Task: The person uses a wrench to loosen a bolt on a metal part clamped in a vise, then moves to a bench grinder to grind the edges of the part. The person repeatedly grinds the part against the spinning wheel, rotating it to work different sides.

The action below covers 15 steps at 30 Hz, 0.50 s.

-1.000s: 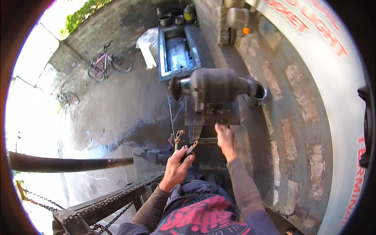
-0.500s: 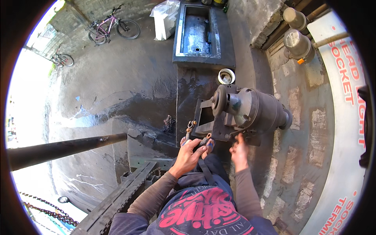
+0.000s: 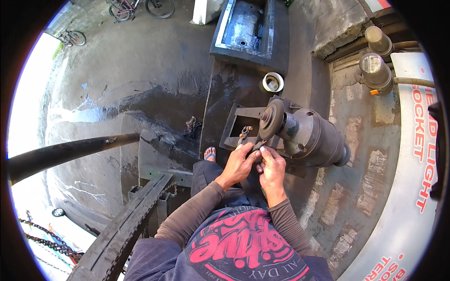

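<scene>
A bench grinder point(image 3: 314, 138) with a round wheel point(image 3: 271, 120) on its left end sits on a metal stand point(image 3: 237, 114). My left hand point(image 3: 238, 165) is closed on small metal fittings: one with bolts point(image 3: 245, 132) sticks up left of the wheel, another dark piece point(image 3: 258, 146) points up at the wheel’s lower edge. My right hand point(image 3: 272, 171) pinches that second piece beside my left thumb, close below the wheel. Whether the piece touches the wheel I cannot tell.
A black pipe point(image 3: 75, 152) and chained steel beam point(image 3: 122, 225) are at left. A white bucket point(image 3: 281, 83) stands behind the grinder, below a trough point(image 3: 266, 47). Metal housings point(image 3: 376, 70) and a white signboard point(image 3: 412, 107) line the right. Bicycles point(image 3: 71, 38) stand far off.
My view has shifted and the grinder now appears further right. My right hand has left the grinder’s front edge and joined my left hand at the fittings, which are now close to the wheel.
</scene>
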Each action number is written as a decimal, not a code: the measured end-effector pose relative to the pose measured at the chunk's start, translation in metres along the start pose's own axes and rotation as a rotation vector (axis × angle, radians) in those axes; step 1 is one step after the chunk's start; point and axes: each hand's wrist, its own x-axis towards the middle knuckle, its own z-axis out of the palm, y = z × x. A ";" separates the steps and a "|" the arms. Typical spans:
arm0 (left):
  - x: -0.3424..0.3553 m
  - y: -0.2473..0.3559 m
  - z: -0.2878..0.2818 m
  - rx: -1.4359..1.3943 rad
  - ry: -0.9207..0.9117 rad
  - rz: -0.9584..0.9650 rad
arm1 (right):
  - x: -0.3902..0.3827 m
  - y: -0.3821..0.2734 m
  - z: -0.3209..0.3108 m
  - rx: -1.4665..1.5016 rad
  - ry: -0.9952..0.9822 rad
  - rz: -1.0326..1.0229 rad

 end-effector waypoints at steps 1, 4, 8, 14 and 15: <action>0.004 -0.001 0.001 0.006 0.001 0.009 | 0.002 -0.003 0.001 -0.001 0.001 -0.006; 0.007 -0.004 0.007 -0.070 0.019 -0.031 | 0.009 -0.006 0.002 -0.031 0.029 -0.020; 0.010 -0.017 0.013 -0.110 0.041 -0.038 | 0.011 -0.008 0.004 -0.061 0.027 -0.023; 0.005 -0.011 0.010 -0.039 0.028 -0.022 | 0.004 -0.014 0.006 -0.106 0.034 -0.033; 0.004 -0.012 0.010 -0.037 0.041 0.002 | 0.004 -0.012 0.006 -0.109 0.037 -0.029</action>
